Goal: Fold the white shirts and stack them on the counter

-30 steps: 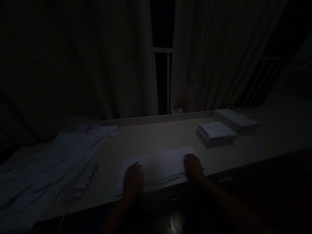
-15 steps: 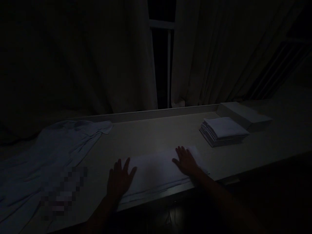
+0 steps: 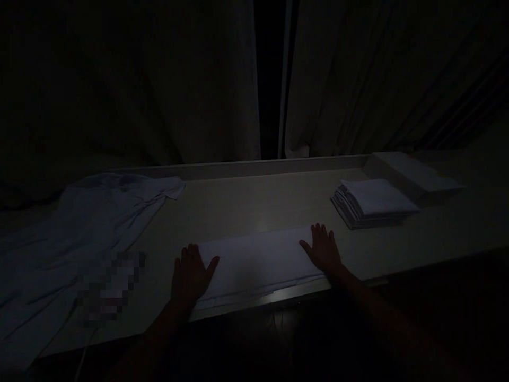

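Observation:
A folded white cloth (image 3: pixel 258 260) lies as a long flat strip along the front of the pale table (image 3: pixel 238 204). On its left end rests my left hand (image 3: pixel 193 273), flat with the thumb apart. My right hand (image 3: pixel 324 249) lies at the cloth's right end, its palm down and its fingers stretched out. Neither hand grips anything. To the right, beyond my right hand, is a stack of folded white cloths (image 3: pixel 376 204). The whole scene is very dim.
A loose, rumpled pale cloth (image 3: pixel 107 212) spreads over the table's left side, with a blurred-out patch (image 3: pixel 111 289) in front of it. A pale box-like block (image 3: pixel 417 172) stands behind the stack. Curtains (image 3: pixel 207 79) hang behind the table's raised back edge (image 3: pixel 238 168).
My right hand has slid right to the end of the cloth strip. My left hand stays at the left end, shifted slightly left. The view has tilted down a little.

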Demonstrator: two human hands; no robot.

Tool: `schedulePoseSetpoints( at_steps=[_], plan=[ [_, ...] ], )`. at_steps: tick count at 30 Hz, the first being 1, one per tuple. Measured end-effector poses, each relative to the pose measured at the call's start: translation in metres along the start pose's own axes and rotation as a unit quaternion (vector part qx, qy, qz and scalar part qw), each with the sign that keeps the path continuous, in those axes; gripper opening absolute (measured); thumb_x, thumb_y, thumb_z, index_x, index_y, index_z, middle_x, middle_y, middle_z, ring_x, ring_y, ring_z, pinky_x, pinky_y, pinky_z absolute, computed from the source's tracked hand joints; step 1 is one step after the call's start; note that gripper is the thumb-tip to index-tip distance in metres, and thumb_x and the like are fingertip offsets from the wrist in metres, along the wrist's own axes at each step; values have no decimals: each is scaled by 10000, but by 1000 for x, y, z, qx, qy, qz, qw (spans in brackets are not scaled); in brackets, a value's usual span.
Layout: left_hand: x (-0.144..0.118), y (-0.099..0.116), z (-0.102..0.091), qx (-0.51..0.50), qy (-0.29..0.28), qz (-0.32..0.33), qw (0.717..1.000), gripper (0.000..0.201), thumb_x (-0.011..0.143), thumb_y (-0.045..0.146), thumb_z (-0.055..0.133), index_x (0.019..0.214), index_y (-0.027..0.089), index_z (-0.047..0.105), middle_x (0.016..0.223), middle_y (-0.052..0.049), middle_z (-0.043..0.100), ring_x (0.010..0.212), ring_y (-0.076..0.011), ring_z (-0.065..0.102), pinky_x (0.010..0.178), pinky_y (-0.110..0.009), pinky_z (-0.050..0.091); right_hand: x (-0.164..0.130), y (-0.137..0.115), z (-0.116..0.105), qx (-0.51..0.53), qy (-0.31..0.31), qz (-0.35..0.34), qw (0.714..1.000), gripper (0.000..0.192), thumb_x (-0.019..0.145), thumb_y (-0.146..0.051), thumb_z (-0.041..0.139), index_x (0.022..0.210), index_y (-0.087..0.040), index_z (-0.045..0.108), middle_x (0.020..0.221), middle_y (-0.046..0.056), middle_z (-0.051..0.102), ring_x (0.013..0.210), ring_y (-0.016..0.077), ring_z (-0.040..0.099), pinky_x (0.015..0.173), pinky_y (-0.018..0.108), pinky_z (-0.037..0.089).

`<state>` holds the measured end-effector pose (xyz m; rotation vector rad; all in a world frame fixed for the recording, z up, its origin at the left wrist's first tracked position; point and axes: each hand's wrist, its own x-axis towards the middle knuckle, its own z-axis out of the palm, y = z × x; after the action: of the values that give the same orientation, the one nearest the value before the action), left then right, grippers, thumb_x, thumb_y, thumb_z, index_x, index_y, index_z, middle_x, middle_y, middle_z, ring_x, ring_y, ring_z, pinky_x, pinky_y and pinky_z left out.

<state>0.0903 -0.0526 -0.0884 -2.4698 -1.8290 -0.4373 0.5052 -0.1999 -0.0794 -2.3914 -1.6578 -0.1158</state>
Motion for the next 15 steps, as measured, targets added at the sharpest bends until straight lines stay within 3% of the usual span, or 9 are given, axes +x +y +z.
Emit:
schedulePoseSetpoints(
  at_steps=[11,15],
  plan=[
    [-1,1,0,-14,-16,-1,1000,927,842,645,357,1483,-3,188,1550,-254,228,1464,-334,132,1175,-500,93,0,-1,1,11,-13,9,1000,859,916,-701,241,1504,-76,261,1564,161,229,1465,294,90,1169,499,23],
    [-3,4,-11,-36,-5,1,999,907,841,611,402,1471,-17,221,1539,-275,235,1461,-358,126,1170,-536,95,0,1,-4,-1,-26,8,1000,869,915,-707,230,1501,-67,262,1564,170,221,1464,301,93,1166,509,20]
  ],
)
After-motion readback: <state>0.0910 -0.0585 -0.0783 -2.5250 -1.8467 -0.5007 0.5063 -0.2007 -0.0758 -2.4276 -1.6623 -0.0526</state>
